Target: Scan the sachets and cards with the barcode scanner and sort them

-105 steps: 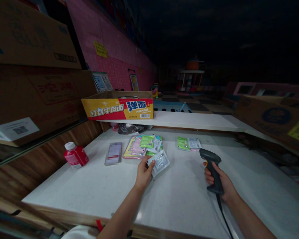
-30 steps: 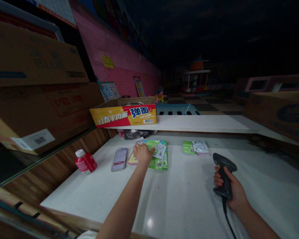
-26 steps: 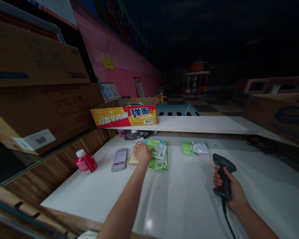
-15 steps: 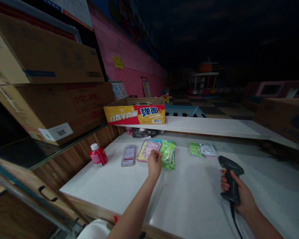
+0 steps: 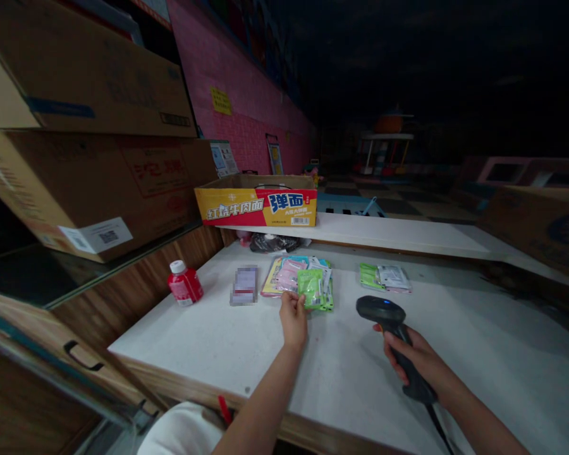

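Note:
My left hand (image 5: 294,321) is closed, pinching the lower left corner of a green packet (image 5: 312,283) tilted up over other green packets (image 5: 329,296). Pink packets (image 5: 290,273) lie beside it on flat, colourful packaging (image 5: 271,281). A dark barcode scanner (image 5: 382,309) is in my right hand (image 5: 420,359), fingers wrapped round its handle. Its head points left towards the packets and shows a small blue light; a cable runs down from the handle. Farther back on the right, another green packet (image 5: 369,275) lies against silvery packets (image 5: 392,277).
On the white counter (image 5: 208,354) stand a red bottle (image 5: 184,284) and a blurred-out flat item (image 5: 244,284). A noodle carton (image 5: 258,208) rests on the raised ledge (image 5: 398,230). Large cardboard boxes (image 5: 95,189) are stacked at left; a black plastic bag (image 5: 272,242) sits below the ledge.
The scanner in my right hand has swung left towards the packets, and a blue light now shows on it. The green packet at my left hand has been drawn nearer and tilted.

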Available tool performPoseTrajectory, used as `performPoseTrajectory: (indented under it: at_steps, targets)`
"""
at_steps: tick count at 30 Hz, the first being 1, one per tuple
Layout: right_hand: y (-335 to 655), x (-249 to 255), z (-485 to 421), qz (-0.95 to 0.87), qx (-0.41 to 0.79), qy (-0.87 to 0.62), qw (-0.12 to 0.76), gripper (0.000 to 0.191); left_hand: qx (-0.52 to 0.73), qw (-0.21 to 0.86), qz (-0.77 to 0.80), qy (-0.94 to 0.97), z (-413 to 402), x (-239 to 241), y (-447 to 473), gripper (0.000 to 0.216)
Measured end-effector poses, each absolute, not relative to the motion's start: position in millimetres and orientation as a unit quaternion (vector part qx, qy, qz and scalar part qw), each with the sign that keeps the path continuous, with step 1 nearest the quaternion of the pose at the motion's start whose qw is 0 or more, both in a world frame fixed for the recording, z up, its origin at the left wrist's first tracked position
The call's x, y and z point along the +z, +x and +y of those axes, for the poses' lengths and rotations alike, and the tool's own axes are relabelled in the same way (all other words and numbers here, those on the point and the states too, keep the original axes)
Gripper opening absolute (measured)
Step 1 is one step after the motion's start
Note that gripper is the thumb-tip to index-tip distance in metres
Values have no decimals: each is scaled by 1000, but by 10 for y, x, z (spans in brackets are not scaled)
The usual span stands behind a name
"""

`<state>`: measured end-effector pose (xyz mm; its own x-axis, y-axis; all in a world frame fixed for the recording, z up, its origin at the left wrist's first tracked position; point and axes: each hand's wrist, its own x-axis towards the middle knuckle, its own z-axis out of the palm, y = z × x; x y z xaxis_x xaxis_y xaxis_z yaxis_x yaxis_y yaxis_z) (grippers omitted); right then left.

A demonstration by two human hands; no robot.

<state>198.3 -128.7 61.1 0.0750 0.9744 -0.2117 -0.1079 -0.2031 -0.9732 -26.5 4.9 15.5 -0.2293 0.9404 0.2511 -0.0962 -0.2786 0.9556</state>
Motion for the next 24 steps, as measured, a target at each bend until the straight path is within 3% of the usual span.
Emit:
performPoseTrajectory:
  at_steps: [16,24]
  targets:
    - [1702,681,-1364,-402,591,-510,479,42,636,364,469,494,24,168,-274,23]
    - [2222,620,-1245,-327,561,-509,565,49,635,389,438,503,-18,271,-279,31]
